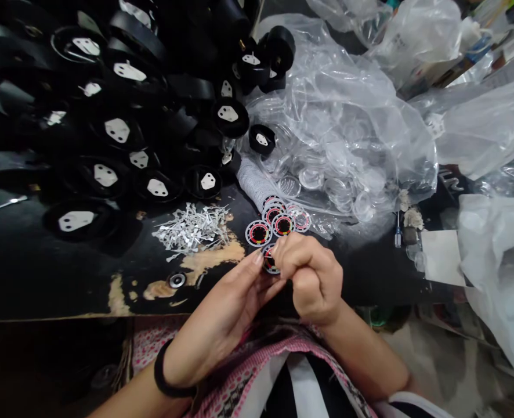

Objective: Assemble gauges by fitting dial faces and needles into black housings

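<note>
Head view: our left hand [239, 290] holds a printed dial [268, 264] near loose dials [258, 233] on the bench [78, 273]; our right hand [315, 278] curls over it, contents unclear. Such close work likely next needs steadiness.

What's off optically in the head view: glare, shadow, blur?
Head view: glare streaks the crumpled clear plastic bag; black round plastic housings at upper left sink into shadow, outlines merging; the small black-and-red round dial between the hands is partly covered, its markings too small to read. Whether that's focus or resolution, can't tell.
</note>
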Tool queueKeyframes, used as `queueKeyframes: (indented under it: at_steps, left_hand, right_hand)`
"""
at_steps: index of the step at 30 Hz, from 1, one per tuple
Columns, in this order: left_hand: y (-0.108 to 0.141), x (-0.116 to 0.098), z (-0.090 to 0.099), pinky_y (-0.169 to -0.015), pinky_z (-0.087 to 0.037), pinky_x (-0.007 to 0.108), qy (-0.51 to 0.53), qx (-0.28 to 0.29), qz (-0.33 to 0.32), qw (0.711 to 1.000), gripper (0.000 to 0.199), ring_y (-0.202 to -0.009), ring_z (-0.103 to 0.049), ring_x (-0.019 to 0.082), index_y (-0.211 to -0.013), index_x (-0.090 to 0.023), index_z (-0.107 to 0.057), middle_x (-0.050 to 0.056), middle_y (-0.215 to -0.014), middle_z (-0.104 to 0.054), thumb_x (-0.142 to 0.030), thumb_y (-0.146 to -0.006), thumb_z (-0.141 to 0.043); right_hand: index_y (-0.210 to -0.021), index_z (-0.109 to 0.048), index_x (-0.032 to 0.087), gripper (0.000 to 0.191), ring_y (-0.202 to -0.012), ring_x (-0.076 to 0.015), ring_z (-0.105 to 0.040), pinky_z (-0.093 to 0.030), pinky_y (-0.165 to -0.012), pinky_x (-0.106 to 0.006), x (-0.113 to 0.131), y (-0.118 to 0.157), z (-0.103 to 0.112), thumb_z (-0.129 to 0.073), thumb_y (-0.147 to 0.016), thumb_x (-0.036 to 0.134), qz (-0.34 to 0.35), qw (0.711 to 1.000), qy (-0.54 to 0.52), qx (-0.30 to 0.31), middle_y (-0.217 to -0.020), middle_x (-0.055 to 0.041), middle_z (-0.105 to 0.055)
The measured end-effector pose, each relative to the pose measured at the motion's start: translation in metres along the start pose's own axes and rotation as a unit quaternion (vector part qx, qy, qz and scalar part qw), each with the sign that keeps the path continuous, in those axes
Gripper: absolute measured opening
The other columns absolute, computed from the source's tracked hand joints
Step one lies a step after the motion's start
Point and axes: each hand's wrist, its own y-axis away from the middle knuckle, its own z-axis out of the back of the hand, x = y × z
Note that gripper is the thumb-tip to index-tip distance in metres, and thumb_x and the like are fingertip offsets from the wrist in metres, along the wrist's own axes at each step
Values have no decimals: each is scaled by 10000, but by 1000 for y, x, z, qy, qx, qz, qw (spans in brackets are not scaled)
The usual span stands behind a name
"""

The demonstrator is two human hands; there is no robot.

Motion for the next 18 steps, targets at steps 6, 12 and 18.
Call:
queueKeyframes:
  at_steps: [6, 12, 18]
  left_hand:
    - [-1, 1, 4, -859, -586, 286, -15, -12, 3, 1000, 151, -944, -721, 184, -959, -190, -768, 49, -1018, -784, -314, -904, -701]
    - [0, -1, 3, -997, -559, 397, -12, -47, 30, 998, 196, -1058, -722, 241, -962, -153, -754, 113, -1098, -780, -310, -948, -636]
    - [3, -2, 4, -1019, -544, 359, -33, -48, -8, 998, 240, -1095, -713, 230, -1067, -187, -749, 85, -1175, -768, -362, -941, -643]
  right_hand:
    - [-766, -548, 247, 214, -654, -131, -554, -494, -641, -298, 15, -13, 15, -425, -849, 93, 29, 998, -54, -8, -698, 20, -548]
    - [-740, -542, 233, 146, -504, -115, -407, -419, -586, -288, -23, 4, 93, -441, -790, 140, -37, 944, 5, -328, -557, 67, -398]
    - [-796, -644, 210, 163, -716, -190, -580, -469, -763, -381, -42, 24, 125, -491, -842, 177, -98, 929, 150, -323, -703, -2, -604]
